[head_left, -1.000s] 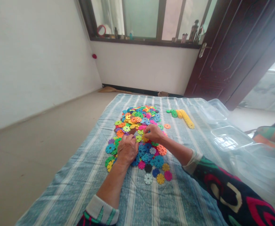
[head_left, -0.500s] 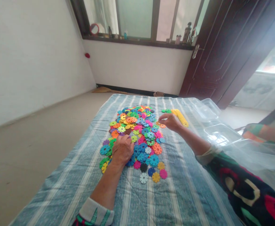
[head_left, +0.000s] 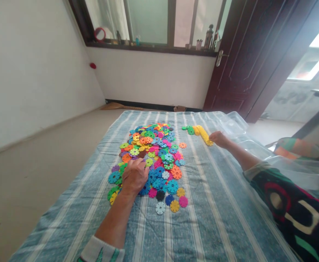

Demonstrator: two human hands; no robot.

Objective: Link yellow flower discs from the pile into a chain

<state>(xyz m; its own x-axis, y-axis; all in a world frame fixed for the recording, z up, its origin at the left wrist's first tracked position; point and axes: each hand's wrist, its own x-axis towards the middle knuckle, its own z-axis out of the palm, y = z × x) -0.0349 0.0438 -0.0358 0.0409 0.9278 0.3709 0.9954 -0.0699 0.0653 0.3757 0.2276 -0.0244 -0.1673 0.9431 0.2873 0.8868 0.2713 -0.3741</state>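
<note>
A heap of notched plastic snowflake discs (head_left: 176, 172) in many colours lies on the striped cloth. My left hand (head_left: 135, 176) rests on the heap's left side, fingers curled down; what is under them is hidden. A brown disc (head_left: 142, 153) shows just beyond its fingertips. Off to the right, my right hand (head_left: 219, 139) is at the near end of a row of overlapping yellow discs (head_left: 203, 134), fingers pinched together. Whatever it pinches is too small to make out. Green discs (head_left: 190, 130) continue the row at its far left end.
Clear plastic boxes and lids (head_left: 234, 123) stand along the cloth's right side, partly behind my right arm. One orange disc (head_left: 182, 145) lies apart between heap and row. Beyond the bed-like surface are a wall, a window ledge with bottles and a dark red door (head_left: 238, 65).
My right hand has moved right, from the heap's right edge to the near end of the yellow row. My left hand stays on the heap. The view has shifted slightly.
</note>
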